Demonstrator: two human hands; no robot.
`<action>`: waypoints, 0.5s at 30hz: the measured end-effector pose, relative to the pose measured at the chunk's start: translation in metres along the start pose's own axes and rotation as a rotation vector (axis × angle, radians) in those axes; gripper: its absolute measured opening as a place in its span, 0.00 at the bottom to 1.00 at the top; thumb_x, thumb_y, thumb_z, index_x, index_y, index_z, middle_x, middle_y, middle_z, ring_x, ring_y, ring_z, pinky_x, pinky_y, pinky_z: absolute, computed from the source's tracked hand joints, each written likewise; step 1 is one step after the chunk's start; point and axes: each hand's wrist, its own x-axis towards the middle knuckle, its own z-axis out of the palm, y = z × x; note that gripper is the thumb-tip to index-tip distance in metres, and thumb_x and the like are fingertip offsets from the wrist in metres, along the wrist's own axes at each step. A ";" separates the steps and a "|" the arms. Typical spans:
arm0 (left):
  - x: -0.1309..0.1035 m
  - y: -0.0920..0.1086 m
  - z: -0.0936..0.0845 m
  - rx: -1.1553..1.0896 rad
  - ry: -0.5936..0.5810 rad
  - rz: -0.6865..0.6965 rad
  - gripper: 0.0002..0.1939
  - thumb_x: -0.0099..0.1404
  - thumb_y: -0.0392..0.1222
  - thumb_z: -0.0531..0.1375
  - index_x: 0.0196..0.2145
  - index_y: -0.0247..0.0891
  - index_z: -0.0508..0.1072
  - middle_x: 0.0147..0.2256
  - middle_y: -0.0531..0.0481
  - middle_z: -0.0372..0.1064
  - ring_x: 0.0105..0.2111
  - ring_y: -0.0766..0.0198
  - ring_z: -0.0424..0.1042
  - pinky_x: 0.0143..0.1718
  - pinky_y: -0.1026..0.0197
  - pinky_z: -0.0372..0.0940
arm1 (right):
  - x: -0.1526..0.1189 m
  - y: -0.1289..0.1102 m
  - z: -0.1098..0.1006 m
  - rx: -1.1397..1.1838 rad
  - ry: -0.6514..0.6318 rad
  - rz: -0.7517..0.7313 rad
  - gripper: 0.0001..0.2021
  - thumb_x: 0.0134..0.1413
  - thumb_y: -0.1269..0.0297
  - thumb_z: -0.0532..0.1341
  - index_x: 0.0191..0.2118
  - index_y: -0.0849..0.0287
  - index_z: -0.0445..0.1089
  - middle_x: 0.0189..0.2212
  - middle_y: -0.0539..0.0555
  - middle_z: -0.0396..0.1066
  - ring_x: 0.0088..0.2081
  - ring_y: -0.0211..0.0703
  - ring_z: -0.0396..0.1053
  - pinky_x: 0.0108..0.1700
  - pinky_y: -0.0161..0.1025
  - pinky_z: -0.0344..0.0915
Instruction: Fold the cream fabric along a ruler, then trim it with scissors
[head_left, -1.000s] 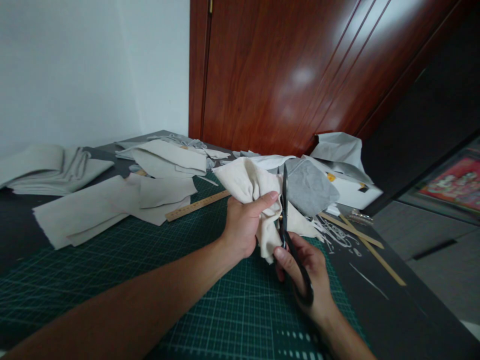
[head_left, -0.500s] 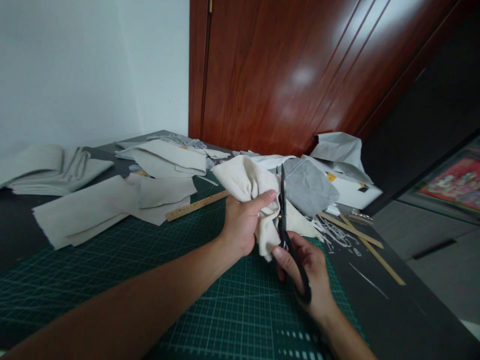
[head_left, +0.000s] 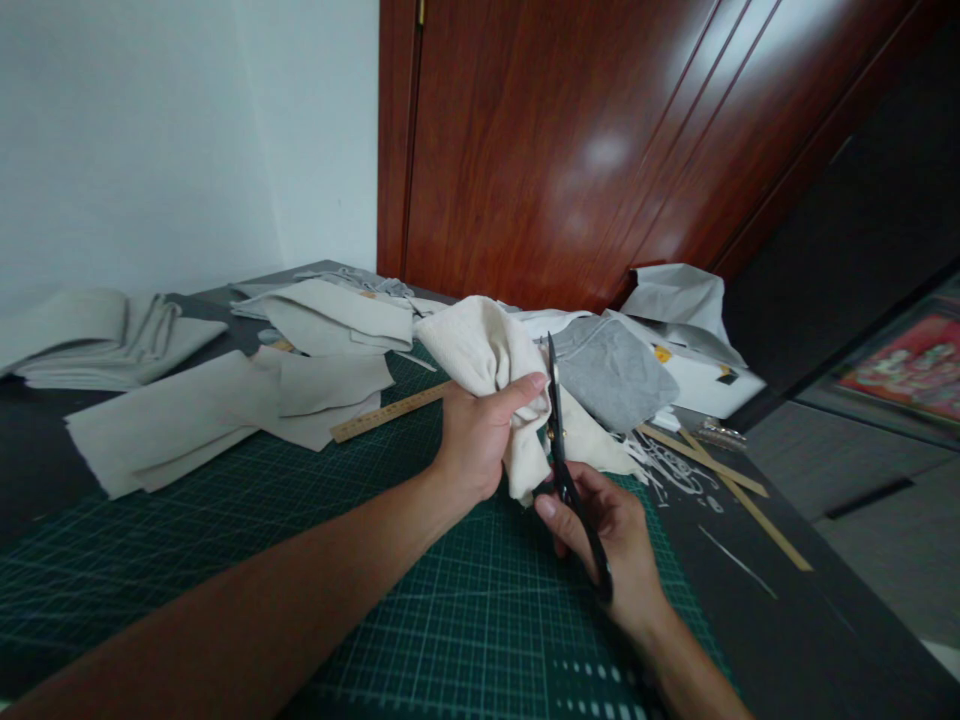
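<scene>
L hand (head_left: 476, 440) has the bunched cream woven cloth (head_left: 480, 345) pinched, thumb on top, held above the mid part of the green gridded cutting mat (head_left: 450, 620). R hand (head_left: 604, 520) grips the handles of the black-handled metal scissors (head_left: 564, 485), blades upright at the cloth's R edge; can't tell how far apart they are.

Main risk, I'd say: L thumb tip is right beside the blades, so a slip could nick it. Loose folds could also bunch btwn blades & give a crooked cut.

Beyond, on the R, a flat cream cloth piece (head_left: 589, 440) & crumpled grey cloth (head_left: 619, 375) lie behind the scissors; tips might snag them. Long wooden ruler (head_left: 390, 412) is L, far end hidden; white thread scraps (head_left: 682, 472) & thin wooden strips (head_left: 754, 515) are far R, prob. no obstacle.
</scene>
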 end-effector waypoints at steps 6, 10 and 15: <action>0.006 -0.001 -0.004 0.087 0.016 0.037 0.19 0.47 0.39 0.77 0.36 0.35 0.79 0.35 0.46 0.79 0.31 0.59 0.76 0.34 0.55 0.72 | 0.001 0.004 -0.001 -0.044 -0.006 0.013 0.19 0.51 0.51 0.76 0.40 0.60 0.76 0.25 0.46 0.69 0.22 0.34 0.58 0.23 0.34 0.57; 0.007 0.000 -0.003 0.060 -0.007 0.075 0.18 0.48 0.38 0.76 0.37 0.35 0.81 0.41 0.45 0.81 0.35 0.59 0.77 0.42 0.53 0.74 | 0.001 0.006 0.000 -0.080 0.004 0.017 0.18 0.53 0.51 0.75 0.41 0.59 0.77 0.26 0.46 0.71 0.23 0.35 0.59 0.23 0.35 0.57; 0.011 0.001 -0.004 0.085 0.008 0.116 0.17 0.47 0.40 0.76 0.35 0.35 0.81 0.37 0.46 0.80 0.34 0.57 0.78 0.41 0.51 0.76 | 0.000 0.010 -0.001 -0.102 -0.012 0.018 0.17 0.54 0.52 0.75 0.42 0.58 0.76 0.25 0.46 0.72 0.23 0.36 0.61 0.25 0.35 0.57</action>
